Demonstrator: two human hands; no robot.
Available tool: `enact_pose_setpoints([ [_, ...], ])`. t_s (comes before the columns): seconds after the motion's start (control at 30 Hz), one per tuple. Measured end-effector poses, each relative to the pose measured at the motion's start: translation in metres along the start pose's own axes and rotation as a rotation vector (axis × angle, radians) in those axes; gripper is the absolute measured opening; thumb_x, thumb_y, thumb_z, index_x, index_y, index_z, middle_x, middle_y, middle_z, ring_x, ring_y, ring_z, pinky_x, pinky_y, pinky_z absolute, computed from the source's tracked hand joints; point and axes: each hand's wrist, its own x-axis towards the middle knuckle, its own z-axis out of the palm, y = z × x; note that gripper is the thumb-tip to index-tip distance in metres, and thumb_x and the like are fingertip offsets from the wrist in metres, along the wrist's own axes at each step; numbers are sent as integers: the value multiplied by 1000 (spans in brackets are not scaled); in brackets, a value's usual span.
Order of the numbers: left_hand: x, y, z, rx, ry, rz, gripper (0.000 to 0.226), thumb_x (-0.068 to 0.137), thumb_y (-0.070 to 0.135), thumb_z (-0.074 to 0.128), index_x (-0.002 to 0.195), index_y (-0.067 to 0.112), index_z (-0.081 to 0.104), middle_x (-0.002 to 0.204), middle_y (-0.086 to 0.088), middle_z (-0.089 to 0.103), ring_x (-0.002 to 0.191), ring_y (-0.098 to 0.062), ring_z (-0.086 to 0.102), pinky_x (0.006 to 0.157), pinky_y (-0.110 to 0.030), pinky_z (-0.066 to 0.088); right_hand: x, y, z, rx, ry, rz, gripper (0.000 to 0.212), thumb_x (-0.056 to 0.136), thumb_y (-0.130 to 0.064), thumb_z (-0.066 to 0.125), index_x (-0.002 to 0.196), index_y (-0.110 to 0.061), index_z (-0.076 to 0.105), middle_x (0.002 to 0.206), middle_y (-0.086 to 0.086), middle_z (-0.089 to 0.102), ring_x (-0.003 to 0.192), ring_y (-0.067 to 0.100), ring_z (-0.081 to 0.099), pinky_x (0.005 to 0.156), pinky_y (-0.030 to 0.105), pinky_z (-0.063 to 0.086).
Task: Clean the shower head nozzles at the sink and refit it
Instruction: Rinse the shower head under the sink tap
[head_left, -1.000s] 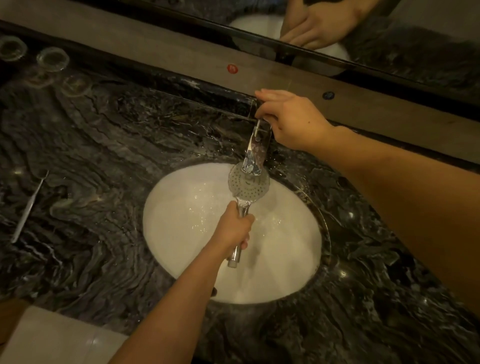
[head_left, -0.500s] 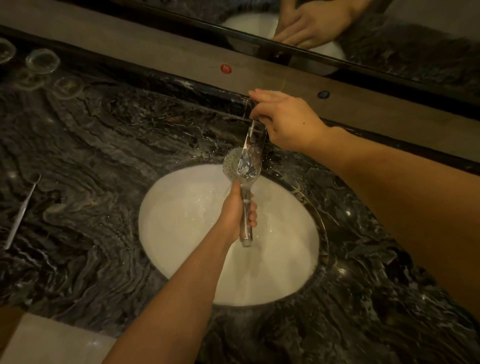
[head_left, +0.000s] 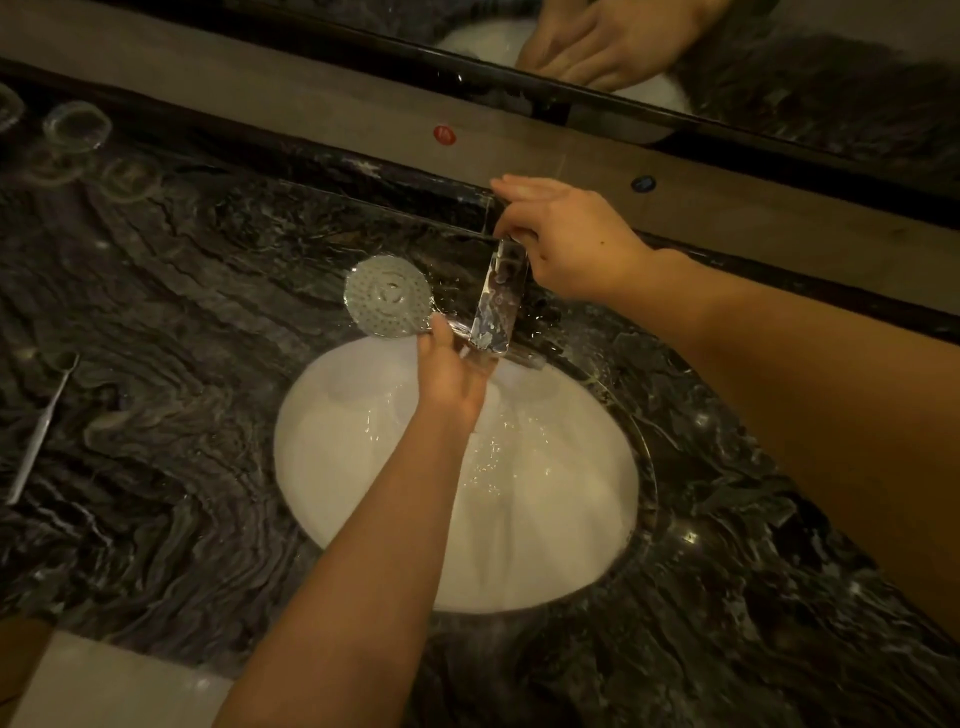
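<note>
A thin metal tool lies on the dark marble worktop at far left, likely set by for picking nozzles. The left hand has its fingers wrapped round the handle of the shower head, holding it just left of the tap above the sink's back rim; its round, pale, dotted nozzle face is turned up, probably for inspection. The right hand pinches the tap's top, seemingly working the water.

the shower head handle is hidden behind the left hand.
</note>
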Motion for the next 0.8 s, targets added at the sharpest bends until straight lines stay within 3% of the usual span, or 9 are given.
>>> enact_pose_setpoints([
  [0.1, 2, 10, -6, 93, 56, 99, 43, 110, 35, 45, 150, 19, 40, 138, -13, 59, 124, -34, 61, 90, -49, 58, 0, 1, 0, 4, 0, -5, 27, 98, -16, 50, 118, -20, 68, 156, -1, 41, 147, 15, 30, 115, 43, 35],
  [0.23, -7, 14, -23, 220, 97, 195, 41, 109, 30, 49, 148, 21, 43, 139, -10, 61, 123, -31, 65, 95, -50, 58, 0, 2, 1, 15, 4, -11, 27, 98, -16, 50, 118, -19, 68, 155, 0, 42, 147, 16, 31, 114, 42, 35],
  [0.33, -18, 10, -35, 272, 72, 202, 35, 109, 27, 49, 144, 25, 45, 129, -14, 69, 116, -26, 71, 97, -53, 57, -1, 2, 0, 11, 10, -27, 27, 98, -16, 49, 118, -20, 68, 155, 1, 42, 146, 17, 31, 113, 43, 37],
  [0.43, -32, 5, -45, 375, 89, 252, 24, 110, 25, 48, 134, 27, 51, 106, -10, 73, 98, -18, 74, 96, -48, 58, -4, 4, 1, 2, 29, -47, 27, 98, -16, 49, 118, -19, 67, 155, 2, 42, 146, 18, 32, 114, 41, 36],
  [0.53, -45, 3, -55, 540, 95, 377, 12, 107, 26, 54, 114, 36, 56, 103, -2, 72, 98, -16, 73, 95, -40, 57, -7, 4, 8, 2, 67, -54, 26, 99, -16, 50, 119, -16, 66, 156, 5, 40, 147, 20, 30, 119, 37, 29],
  [0.6, -54, 5, -60, 659, 66, 423, 9, 104, 30, 59, 110, 37, 57, 105, 1, 69, 102, -17, 69, 88, -32, 55, -11, 3, 13, 1, 90, -47, 26, 99, -15, 49, 120, -13, 65, 157, 7, 39, 148, 21, 27, 120, 31, 18],
  [0.67, -60, 5, -65, 714, 36, 420, 6, 104, 32, 59, 109, 35, 59, 105, -1, 67, 102, -19, 67, 84, -32, 56, -14, 3, 19, -4, 97, -45, 27, 99, -11, 50, 122, -11, 64, 158, 9, 35, 150, 22, 24, 121, 31, 15],
  [0.73, -65, 4, -70, 690, 19, 373, 7, 106, 32, 55, 109, 31, 60, 99, -4, 66, 94, -19, 68, 84, -37, 61, -19, 1, 25, -16, 96, -39, 29, 96, -5, 54, 123, -11, 63, 161, 8, 29, 151, 23, 18, 120, 38, 24],
  [0.8, -72, 1, -75, 688, 30, 321, 13, 108, 33, 49, 112, 27, 60, 92, -7, 64, 83, -17, 67, 75, -32, 62, -23, -5, 27, -24, 100, -2, 31, 92, -2, 58, 121, -12, 62, 163, 6, 24, 152, 22, 15, 111, 45, 39],
])
